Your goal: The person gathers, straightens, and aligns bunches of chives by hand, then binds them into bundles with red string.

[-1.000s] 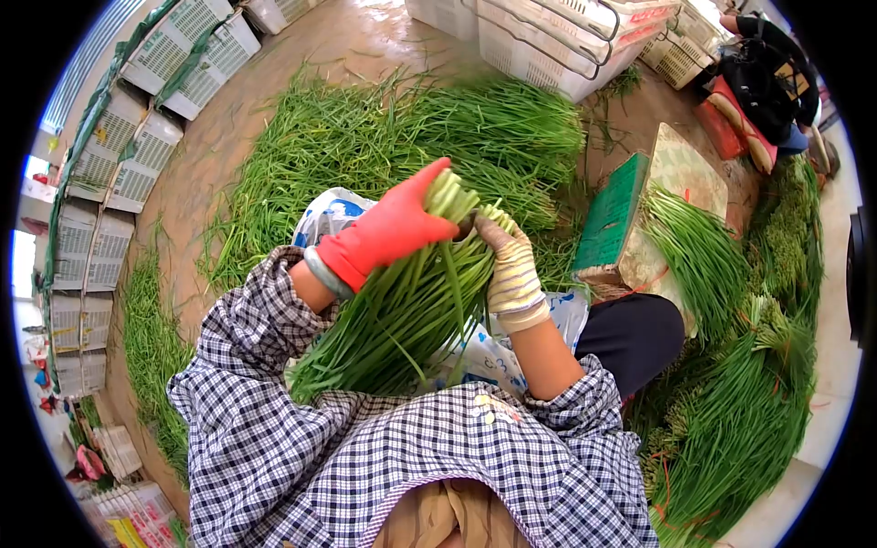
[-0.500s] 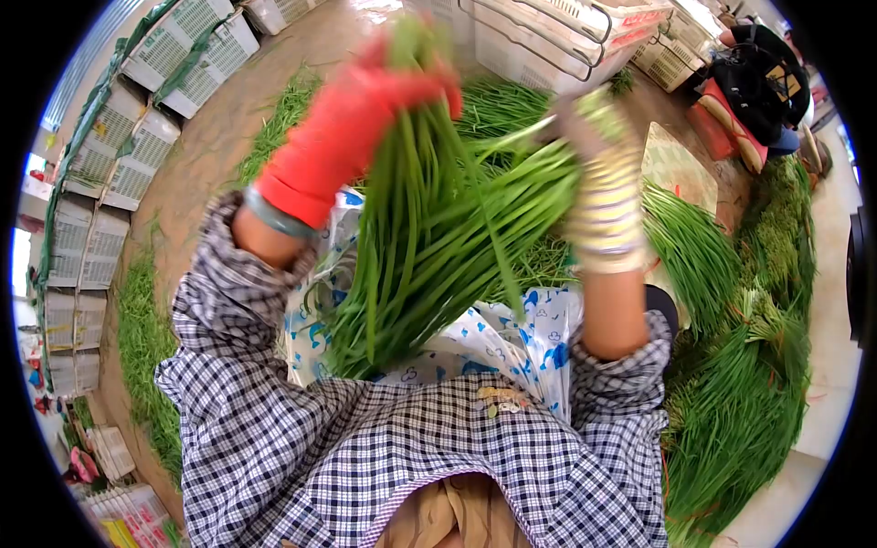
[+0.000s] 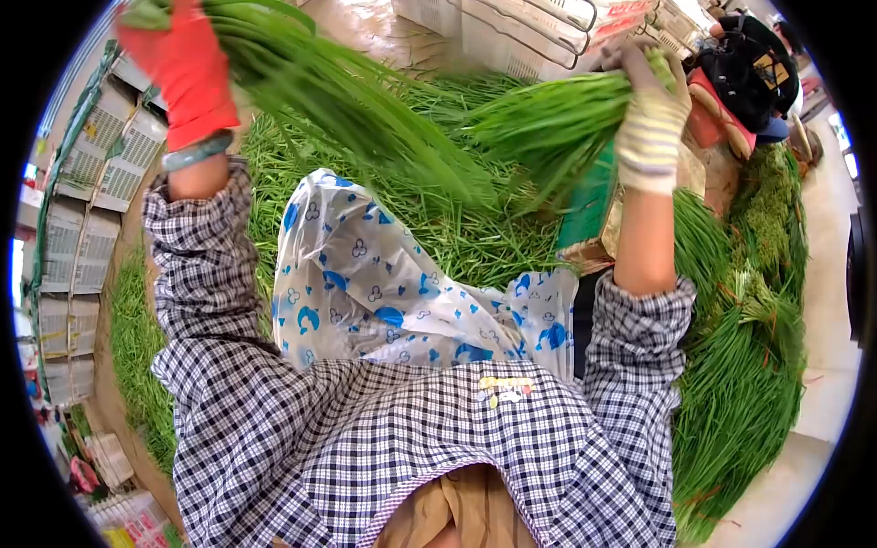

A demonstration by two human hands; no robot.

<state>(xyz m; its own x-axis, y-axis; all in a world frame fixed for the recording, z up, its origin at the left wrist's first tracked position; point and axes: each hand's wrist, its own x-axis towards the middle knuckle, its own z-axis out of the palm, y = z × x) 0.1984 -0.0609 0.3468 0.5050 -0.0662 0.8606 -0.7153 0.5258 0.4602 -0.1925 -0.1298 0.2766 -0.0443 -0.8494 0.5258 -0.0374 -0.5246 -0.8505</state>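
In a red glove, my left hand (image 3: 183, 82) is raised at the upper left, closed round one end of a bunch of chives (image 3: 352, 96). Its long green leaves fan out to the right, blurred by motion. My right hand (image 3: 650, 110), in a grey and yellow-striped glove, grips a second bunch of chives (image 3: 553, 114) at the upper right. Those leaves point left and droop. Between my forearms, a white plastic sheet with blue prints (image 3: 365, 274) lies over my lap. Loose green leaves (image 3: 438, 219) cover the floor beneath both bunches.
Tied chive bundles (image 3: 749, 393) are heaped along my right side. A green-sided box (image 3: 589, 205) stands by my right forearm. White crates (image 3: 521, 36) are at the top, and more crates (image 3: 73, 242) line the left. A black bag (image 3: 754, 78) sits at the upper right.
My hands have moved apart: the left up and to the left, the right up and to the right. The chives, together before, are now two separate bunches, uncovering the sheet and floor leaves.
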